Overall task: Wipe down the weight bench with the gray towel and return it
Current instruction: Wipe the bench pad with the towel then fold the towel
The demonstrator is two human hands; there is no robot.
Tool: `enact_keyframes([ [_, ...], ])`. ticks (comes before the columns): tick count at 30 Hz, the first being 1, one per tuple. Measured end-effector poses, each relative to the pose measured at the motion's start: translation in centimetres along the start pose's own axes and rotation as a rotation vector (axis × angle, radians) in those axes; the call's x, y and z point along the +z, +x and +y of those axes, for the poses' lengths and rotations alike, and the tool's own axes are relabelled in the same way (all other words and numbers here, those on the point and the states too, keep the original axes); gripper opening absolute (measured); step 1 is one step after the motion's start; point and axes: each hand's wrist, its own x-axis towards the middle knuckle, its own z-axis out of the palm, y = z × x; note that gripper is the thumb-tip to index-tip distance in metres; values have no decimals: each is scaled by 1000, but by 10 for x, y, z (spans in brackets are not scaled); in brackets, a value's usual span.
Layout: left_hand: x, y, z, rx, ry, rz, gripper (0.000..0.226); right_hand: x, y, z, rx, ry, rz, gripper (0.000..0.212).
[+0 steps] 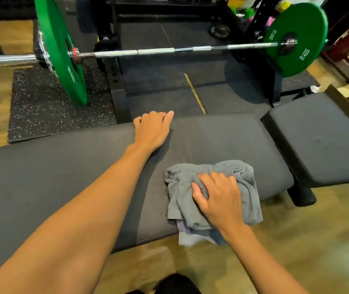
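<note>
So the right hand (pixel 218 198) is planted on top of the gray towel (pixel 243 172), fingers curled in and gripping a bunch of the cloth, with the thumb dug into a fold on the left side. The towel is scrunched up on the long pad of the weight bench (pixel 52 166), toward its right end, and its lower part hangs over the near edge. It's sitting mostly on a strip of the pad that looks textured, kind of mesh-like.

The left hand (pixel 152 130) is holding nothing. It lies palm-down and relaxed on the far side of the same pad, fingertips right at the far edge, with the forearm stretched across the pad. The two hands are apart, with bare pad between them.

Just right of the long pad, across a narrow gap, is the separate seat pad (pixel 318 134), also black.

Beyond the bench there's a barbell (pixel 156 51) with a green plate on the left (pixel 61 49) and another on the right (pixel 296 39), that one marked 10 KG. Under it are dark rubber mats (pixel 42 107), speckled on the left, with a thin yellowish stick (pixel 194 93) lying on them just past the bench. The rest of the floor (pixel 296 240) is wood-coloured, and a piece of cardboard (pixel 347 98) pokes in at the right.
</note>
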Motion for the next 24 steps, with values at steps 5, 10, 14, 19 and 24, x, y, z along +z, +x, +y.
enact_keyframes([
  [5, 23, 6, -7, 89, -23, 118, 53, 31, 66, 6, 75, -39, 99, 29],
  [10, 34, 14, -15, 80, 9, 170, 50, 67, 179, 19, 81, -62, 60, 32],
  [14, 27, 8, -8, 60, 67, 135, 49, 53, 159, 20, 83, -8, 19, 33],
  [19, 29, -8, 20, 127, 191, 125, 43, 5, 44, 39, 50, 79, 12, 25],
  [24, 62, -10, 62, 108, 239, 2, 44, -17, -13, 86, -29, 32, 52, 25],
])
